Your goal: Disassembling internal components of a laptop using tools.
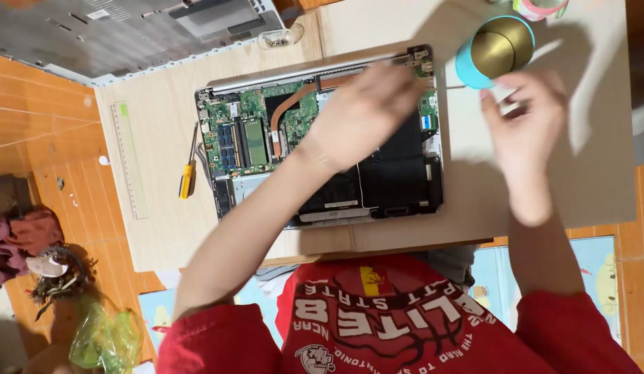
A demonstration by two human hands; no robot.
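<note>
Nearest the camera, a red printed shirt (398,325) is seen from above, with both bare forearms reaching out from red sleeves over a pale wooden tabletop (163,228). An opened laptop (322,131), its bottom cover removed, is laid on the tabletop just beyond the chest, with the green circuit board, a copper heat pipe and a black battery exposed. The left hand (360,114) is held over the upper middle of the laptop, blurred by motion; whether its grip is closed on anything cannot be told. The right hand (526,128) is raised just beside the laptop's right edge, with the fingers loosely spread and nothing visibly held. A yellow-handled screwdriver (188,166) is laid left of the laptop, and a clear ruler (129,159) lies further left. A teal tin with a gold lid (495,50) is placed just beyond the right hand. A small clear dish of screws (280,38) sits beyond the laptop, and the removed grey laptop cover (128,31) is seen at the far left.
</note>
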